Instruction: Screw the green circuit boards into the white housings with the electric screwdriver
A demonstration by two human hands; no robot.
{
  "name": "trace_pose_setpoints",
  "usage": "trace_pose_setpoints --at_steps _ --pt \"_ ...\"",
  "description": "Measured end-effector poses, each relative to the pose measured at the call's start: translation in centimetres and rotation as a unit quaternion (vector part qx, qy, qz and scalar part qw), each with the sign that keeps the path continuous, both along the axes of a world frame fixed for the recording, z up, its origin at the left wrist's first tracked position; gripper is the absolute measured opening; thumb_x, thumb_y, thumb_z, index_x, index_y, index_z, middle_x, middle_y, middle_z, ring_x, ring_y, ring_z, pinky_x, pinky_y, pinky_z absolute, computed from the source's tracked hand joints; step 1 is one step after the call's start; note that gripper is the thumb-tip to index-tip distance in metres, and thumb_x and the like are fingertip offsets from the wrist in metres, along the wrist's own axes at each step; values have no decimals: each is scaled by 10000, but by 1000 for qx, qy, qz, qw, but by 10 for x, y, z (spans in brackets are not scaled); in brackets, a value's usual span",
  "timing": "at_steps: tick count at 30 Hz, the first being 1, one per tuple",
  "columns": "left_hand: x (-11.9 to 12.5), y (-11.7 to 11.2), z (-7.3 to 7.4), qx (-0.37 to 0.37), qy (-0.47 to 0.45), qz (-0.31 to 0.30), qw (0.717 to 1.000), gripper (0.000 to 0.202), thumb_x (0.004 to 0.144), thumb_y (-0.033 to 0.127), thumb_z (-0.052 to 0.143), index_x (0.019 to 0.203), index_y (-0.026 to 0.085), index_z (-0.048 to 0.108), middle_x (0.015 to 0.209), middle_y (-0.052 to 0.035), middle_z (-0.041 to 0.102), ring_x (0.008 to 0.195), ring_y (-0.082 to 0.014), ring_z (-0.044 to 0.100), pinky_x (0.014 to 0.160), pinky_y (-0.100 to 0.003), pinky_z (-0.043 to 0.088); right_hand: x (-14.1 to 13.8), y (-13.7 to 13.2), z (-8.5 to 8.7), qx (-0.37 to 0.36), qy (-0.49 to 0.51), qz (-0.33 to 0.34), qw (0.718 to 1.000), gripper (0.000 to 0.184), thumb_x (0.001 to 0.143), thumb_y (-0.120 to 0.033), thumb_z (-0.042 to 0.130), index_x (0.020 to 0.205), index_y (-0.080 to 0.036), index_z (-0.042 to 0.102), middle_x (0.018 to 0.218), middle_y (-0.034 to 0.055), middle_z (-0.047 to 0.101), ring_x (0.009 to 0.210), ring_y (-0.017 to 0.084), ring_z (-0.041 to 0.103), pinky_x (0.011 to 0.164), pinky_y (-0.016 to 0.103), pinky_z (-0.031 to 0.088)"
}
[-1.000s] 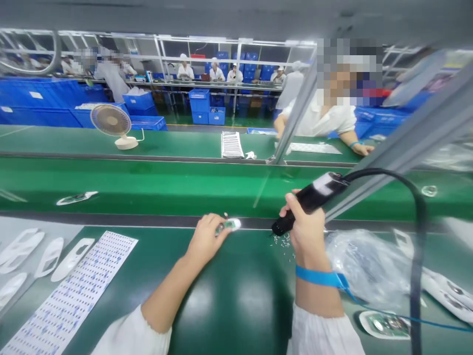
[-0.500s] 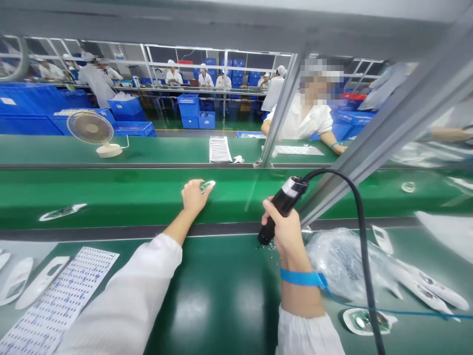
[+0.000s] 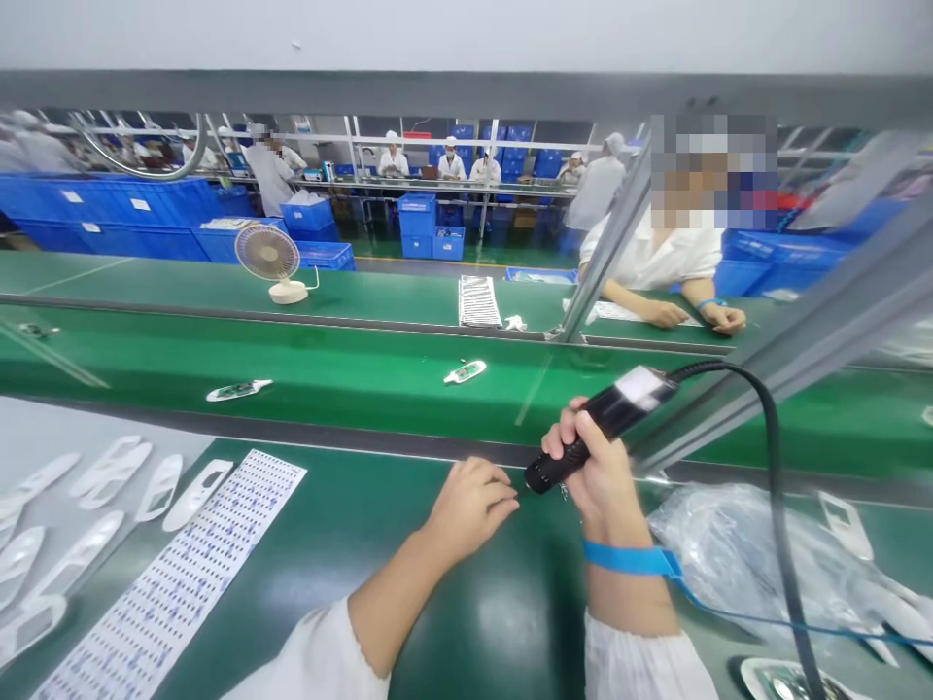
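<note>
My right hand (image 3: 602, 467) is wrapped round a black electric screwdriver (image 3: 612, 413), which tilts down to the left. Close to the screwdriver's lower end is my left hand (image 3: 473, 506), its thumb and fingers pinched together. Whatever lies between those fingertips is too small to make out. Tiny screws (image 3: 564, 491) show partly behind the screwdriver, by my right hand. On the green belt (image 3: 379, 389) beyond lies a white shell with a circuit board (image 3: 466, 372), apart from both hands. A similar shell with a board (image 3: 239, 391) lies farther left on the belt.
A dotted label sheet (image 3: 175, 574) and several white shells (image 3: 196, 496) lie at left. A clear plastic bag (image 3: 729, 544) and another board-filled shell (image 3: 783, 679) are at right. A metal post (image 3: 729, 389) slants beside the screwdriver. A fan (image 3: 269, 255) and a co-worker (image 3: 663, 262) are across the belt.
My left hand has let go of the white shell with a circuit board on the belt and come back to the screwdriver's tip. The screwdriver tilts flatter. The view has shifted left.
</note>
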State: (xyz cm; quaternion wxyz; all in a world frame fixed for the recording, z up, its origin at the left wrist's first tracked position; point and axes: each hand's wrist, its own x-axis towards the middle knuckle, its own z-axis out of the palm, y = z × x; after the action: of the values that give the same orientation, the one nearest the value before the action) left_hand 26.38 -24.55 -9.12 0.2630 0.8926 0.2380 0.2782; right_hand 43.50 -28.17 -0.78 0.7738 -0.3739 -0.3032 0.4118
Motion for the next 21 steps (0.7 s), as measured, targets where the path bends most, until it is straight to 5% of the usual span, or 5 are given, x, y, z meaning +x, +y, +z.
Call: trace_pose_setpoints --at_steps 6,15,18,21 --pt "0 1 2 -44 -5 -14 999 152 960 238 617 900 223 757 1008 -16 737 992 -219 594 889 -387 426 1 1 -4 9 -1 7 1000 313 768 -422 809 915 -249 594 598 -74 481 469 101 483 514 264 411" --pt "-2 -5 4 -87 -34 1 996 157 969 292 597 1015 237 737 1079 -15 750 1035 -215 637 950 -387 459 -1 0 -1 6 22 -13 1000 342 690 -451 855 862 -269 622 562 -70 450 446 109 433 488 282 401" --pt "-11 5 9 -40 -31 72 996 207 940 344 627 1098 246 720 1146 -27 732 1077 -213 641 967 -362 499 1 -1 -3 -17 47 -20 999 393 626 -451 892 838 -260 622 563 -70 437 444 106 423 468 271 390" --pt "-45 51 23 7 27 179 983 183 948 306 593 1062 252 726 1147 -28 730 1098 -211 639 998 -357 500 4 1 -5 -31 54 -32 998 420 588 -463 904 826 -262 623 561 -70 414 445 111 417 455 275 394"
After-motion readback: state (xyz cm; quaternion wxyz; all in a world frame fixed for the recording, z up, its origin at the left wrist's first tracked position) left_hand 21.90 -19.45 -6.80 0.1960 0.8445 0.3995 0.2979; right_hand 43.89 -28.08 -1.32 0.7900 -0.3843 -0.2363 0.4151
